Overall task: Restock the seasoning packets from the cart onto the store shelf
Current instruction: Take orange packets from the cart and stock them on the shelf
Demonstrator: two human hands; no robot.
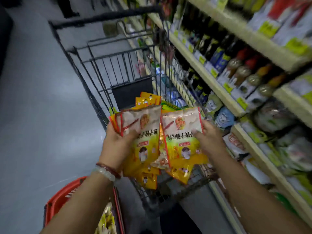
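Note:
Over the black wire cart [94, 65], my left hand [118, 142] grips a fanned stack of several yellow-and-white seasoning packets [143, 132]. My right hand [209, 137] pinches a single packet of the same kind [182, 132] beside that stack, its print upside down to me. More yellow packets [148, 98] lie loose in the cart's basket below and behind both hands. The store shelf [216, 85] runs along the right, close to my right hand.
The shelf rows hold dark sauce bottles [219, 54], spice jars [244, 71] and white bagged goods [290, 149], with yellow-green price tags on the edges. A red basket [67, 195] with packaged goods sits at lower left. Grey aisle floor [42, 107] lies left of the cart.

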